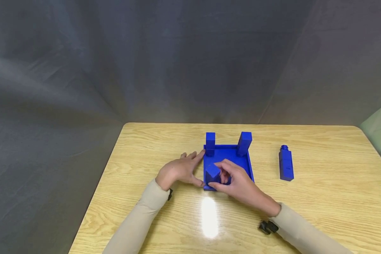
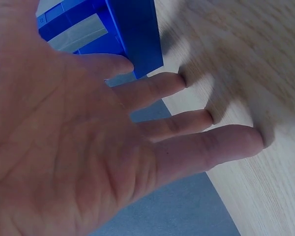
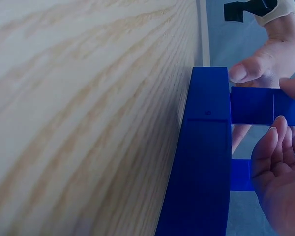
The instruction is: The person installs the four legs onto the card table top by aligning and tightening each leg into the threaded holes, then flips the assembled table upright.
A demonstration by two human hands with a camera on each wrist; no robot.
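A blue square panel [image 1: 226, 154] with a raised rim lies on the table, its posts standing up at the corners. My right hand [image 1: 239, 180] pinches the front-left post [image 1: 213, 171] between thumb and fingers; in the right wrist view this post [image 3: 252, 105] rises upright from the panel's side [image 3: 202, 157]. My left hand [image 1: 183, 169] is spread along the panel's left side, index fingertip and thumb tip right at the rim. In the left wrist view its fingers [image 2: 187, 152] are straight. Two more posts, back-left [image 1: 210, 141] and back-right [image 1: 245, 141], stand untouched.
A loose blue post [image 1: 286, 165] with a threaded end lies on the wooden table [image 1: 330, 158] to the right of the panel. A dark grey curtain [image 1: 190, 70] hangs behind the table.
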